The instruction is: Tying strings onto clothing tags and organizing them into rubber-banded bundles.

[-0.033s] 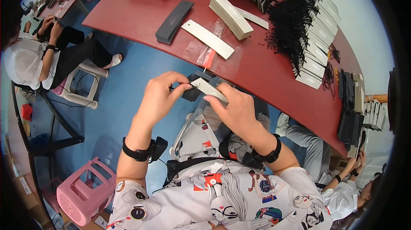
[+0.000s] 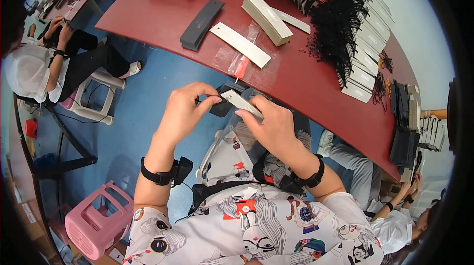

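Pinching a narrow pale card between them, the left hand and right hand hold it above the lap just off the red table edge, much as in the earlier view, so nothing has advanced. A dark flat piece sits just behind the card. On the table lie a long dark case, a white strip, a white box, clear sleeves and stacked cards with black cords; a pink stool stands at the left.
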### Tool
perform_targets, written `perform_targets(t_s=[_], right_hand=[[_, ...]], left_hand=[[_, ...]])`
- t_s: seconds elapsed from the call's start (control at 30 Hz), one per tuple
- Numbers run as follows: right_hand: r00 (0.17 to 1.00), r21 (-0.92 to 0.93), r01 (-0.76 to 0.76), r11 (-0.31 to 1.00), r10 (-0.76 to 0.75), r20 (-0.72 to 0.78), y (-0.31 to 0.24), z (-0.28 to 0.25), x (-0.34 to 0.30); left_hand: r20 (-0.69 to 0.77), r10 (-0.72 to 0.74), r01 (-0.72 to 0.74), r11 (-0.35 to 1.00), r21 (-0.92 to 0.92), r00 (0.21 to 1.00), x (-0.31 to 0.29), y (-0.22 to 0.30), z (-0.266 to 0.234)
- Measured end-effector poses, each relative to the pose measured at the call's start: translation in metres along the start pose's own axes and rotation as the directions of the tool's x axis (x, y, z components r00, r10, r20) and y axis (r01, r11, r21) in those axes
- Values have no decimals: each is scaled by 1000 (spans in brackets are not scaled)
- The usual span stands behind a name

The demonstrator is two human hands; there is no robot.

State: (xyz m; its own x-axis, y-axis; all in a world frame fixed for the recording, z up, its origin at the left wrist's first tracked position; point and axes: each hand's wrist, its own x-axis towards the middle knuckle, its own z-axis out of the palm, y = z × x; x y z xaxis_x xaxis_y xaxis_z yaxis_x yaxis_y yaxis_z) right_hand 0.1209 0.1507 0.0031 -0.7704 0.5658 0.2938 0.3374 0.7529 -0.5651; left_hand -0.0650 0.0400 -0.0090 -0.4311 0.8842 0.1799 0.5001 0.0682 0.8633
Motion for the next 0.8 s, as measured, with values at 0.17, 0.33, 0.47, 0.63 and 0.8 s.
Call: perform_targets(t_s=[0.17,0.33,0.47,0.63,0.8], right_hand=[[997,43,-52,998,50,54,-3,-3,0],[996,71,-35,997,29,82,3,-4,3],[982,189,-56,980,20,187,3,0,5],[965,289,-112,951,34,261,-4,8,-1],[956,637,-286,716,167,241,0,33,-10]], left_hand=[[64,122,-136,937,322,990,3,10,-10],[186,261,-315,867,387,947,9,6,-17],[327,57,7,981,-192,943,2,-20,-8],[298,-11,110,941,-319,955,-15,-22,11],[81,-119,143,860,-489,990,-44,-20,28]])
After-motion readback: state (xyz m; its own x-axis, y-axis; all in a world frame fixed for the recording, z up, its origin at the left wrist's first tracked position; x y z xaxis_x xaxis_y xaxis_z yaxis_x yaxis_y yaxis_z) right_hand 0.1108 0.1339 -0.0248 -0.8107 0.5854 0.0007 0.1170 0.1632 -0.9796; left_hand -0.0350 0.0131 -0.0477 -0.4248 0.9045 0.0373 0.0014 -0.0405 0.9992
